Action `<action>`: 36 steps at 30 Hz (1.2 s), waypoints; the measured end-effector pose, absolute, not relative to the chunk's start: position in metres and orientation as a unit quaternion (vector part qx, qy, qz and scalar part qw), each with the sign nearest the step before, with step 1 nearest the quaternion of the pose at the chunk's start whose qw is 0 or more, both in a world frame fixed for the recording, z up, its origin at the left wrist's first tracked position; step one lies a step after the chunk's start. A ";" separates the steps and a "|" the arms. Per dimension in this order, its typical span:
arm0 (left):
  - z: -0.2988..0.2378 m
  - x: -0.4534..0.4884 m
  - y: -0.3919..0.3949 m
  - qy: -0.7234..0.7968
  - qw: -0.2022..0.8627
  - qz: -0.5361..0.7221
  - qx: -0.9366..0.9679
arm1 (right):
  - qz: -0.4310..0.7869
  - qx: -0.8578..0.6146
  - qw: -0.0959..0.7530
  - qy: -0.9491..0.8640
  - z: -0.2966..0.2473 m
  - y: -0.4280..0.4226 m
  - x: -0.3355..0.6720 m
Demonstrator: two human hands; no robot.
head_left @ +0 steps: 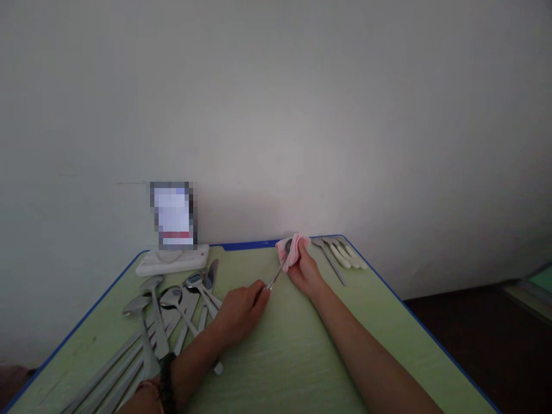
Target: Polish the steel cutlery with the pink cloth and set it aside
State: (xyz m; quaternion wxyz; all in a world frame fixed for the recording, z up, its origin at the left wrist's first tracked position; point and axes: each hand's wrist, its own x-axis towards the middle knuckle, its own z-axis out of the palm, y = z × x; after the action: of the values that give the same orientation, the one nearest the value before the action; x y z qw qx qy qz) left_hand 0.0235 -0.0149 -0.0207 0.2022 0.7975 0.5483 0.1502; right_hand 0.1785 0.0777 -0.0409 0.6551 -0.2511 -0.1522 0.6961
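A metal spoon (pixel 278 275) is held at its handle by my left hand (pixel 244 310), whose fingers are closed round it. The bowl of the spoon lies inside a pink and white cloth (pixel 295 247). My right hand (pixel 307 269) is closed on that cloth, pressing it around the bowl, which is partly covered. Both hands are above the green table. Below and left of my left hand lies a loose pile of metal cutlery, with several spoons (pixel 150 283) and a knife (pixel 211 275) showing; my left forearm hides part of the pile.
At the far right of the green table (pixel 276 368) lie a metal utensil (pixel 330 261) and several pieces with cream handles (pixel 340 256). A blurred-out screen (pixel 173 215) stands on a white base (pixel 172 262) at the back left. A grey wall (pixel 276 115) rises behind the table's blue edge.
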 end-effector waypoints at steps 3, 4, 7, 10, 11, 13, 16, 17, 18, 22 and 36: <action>-0.021 0.023 -0.015 0.547 0.203 0.146 0.799 | 0.701 -0.241 0.651 -0.163 -0.039 0.076 0.179; -0.021 0.023 -0.015 0.545 0.204 0.145 0.800 | 0.704 -0.238 0.646 -0.172 -0.038 0.075 0.179; -0.020 0.023 -0.015 0.541 0.205 0.143 0.803 | 0.708 -0.244 0.631 -0.203 -0.036 0.073 0.179; -0.019 0.023 -0.015 0.547 0.195 0.131 0.803 | 0.704 -0.264 0.621 -0.220 -0.035 0.072 0.179; -0.019 0.023 -0.015 0.549 0.193 0.126 0.803 | 0.703 -0.269 0.620 -0.221 -0.034 0.072 0.179; -0.018 0.023 -0.016 0.550 0.187 0.115 0.806 | 0.706 -0.273 0.614 -0.222 -0.034 0.071 0.179; -0.018 0.024 -0.016 0.552 0.172 0.105 0.809 | 0.715 -0.271 0.604 -0.226 -0.034 0.071 0.180; -0.018 0.024 -0.016 0.553 0.167 0.103 0.810 | 0.717 -0.271 0.601 -0.227 -0.034 0.070 0.180; -0.019 0.024 -0.016 0.553 0.163 0.101 0.811 | 0.719 -0.270 0.598 -0.229 -0.034 0.070 0.179; -0.021 0.024 -0.015 0.552 0.164 0.089 0.813 | 0.727 -0.260 0.586 -0.247 -0.034 0.067 0.178; -0.021 0.023 -0.015 0.539 0.165 0.107 0.819 | 0.738 -0.260 0.550 -0.290 -0.029 0.061 0.176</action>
State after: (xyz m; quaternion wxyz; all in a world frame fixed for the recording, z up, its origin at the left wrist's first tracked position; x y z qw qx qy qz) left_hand 0.0227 -0.0154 -0.0212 0.1647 0.8189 0.5392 0.1075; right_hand 0.1763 0.0605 -0.0295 0.5501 -0.2604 -0.2902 0.7385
